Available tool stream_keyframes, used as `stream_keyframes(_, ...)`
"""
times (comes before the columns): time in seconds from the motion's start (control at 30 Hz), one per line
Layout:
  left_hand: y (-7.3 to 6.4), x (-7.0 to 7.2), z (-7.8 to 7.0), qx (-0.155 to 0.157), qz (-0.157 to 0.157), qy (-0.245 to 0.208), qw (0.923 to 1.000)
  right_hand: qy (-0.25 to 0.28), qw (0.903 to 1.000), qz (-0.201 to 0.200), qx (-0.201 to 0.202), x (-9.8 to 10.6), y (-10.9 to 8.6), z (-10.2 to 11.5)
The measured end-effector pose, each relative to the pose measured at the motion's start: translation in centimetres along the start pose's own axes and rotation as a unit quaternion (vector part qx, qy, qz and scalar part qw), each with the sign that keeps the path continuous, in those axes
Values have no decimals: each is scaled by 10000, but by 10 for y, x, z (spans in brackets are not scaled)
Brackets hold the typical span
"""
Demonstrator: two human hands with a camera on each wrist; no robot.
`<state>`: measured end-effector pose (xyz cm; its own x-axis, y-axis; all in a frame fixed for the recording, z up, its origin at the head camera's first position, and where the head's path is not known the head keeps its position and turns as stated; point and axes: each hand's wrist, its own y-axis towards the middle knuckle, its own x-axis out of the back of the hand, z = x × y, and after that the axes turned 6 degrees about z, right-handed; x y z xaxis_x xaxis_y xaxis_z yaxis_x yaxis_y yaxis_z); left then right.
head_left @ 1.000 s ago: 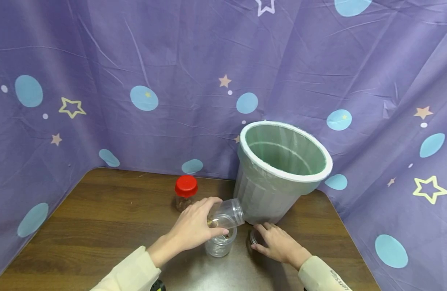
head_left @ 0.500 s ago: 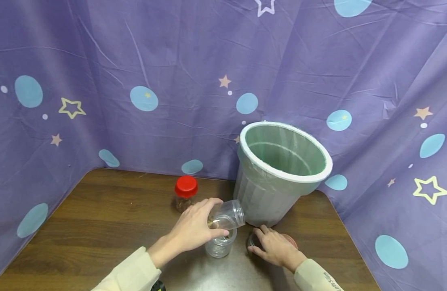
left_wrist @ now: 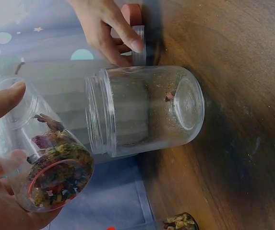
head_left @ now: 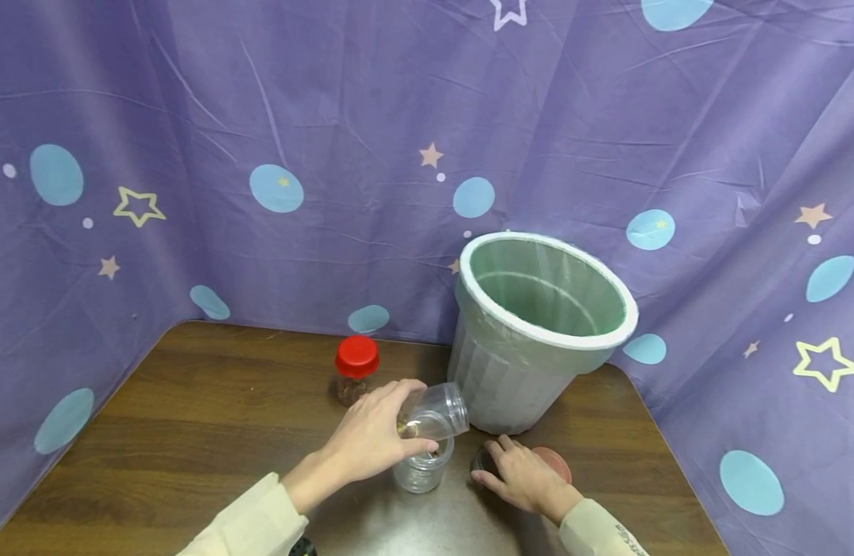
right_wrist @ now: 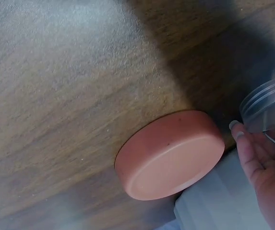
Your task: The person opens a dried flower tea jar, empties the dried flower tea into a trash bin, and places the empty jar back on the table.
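Observation:
My left hand (head_left: 371,432) grips a clear plastic jar (head_left: 441,411), tipped on its side with its mouth toward the right. Dried flowers (left_wrist: 60,175) lie inside it, near its base. Right below stands a second clear jar (head_left: 420,475), upright and uncovered, with a small reddish scrap (left_wrist: 170,97) at its bottom. On the table to the right, my right hand (head_left: 524,475) holds a clear ridged lid (right_wrist: 267,108) between thumb and fingers. A pink lid (right_wrist: 175,160) lies beside that hand, partly covered by it in the head view.
Behind the right hand stands a large grey-green bucket (head_left: 503,386) with a white rim. A red-capped jar (head_left: 357,357) with dark dried contents sits behind the left hand. The wooden table (head_left: 211,417) meets a purple patterned curtain (head_left: 330,193) at its back edge.
My right hand has shifted slightly left and toward me with the clear lid, uncovering the pink lid in the head view. The left hand and tipped jar have hardly moved.

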<state>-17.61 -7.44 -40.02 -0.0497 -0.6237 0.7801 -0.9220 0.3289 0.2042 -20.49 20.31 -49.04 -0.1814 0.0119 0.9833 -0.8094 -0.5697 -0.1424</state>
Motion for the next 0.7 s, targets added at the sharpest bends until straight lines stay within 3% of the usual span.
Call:
stream_keyframes(0.33,1,0,0,-8,-7,-1,10000,-551,9971,-462,247,-8,0,3)
stream_keyframes(0.7,2,0,-2,3,2,-7,10000,-1345,9848,-903,625,-13,-2,6)
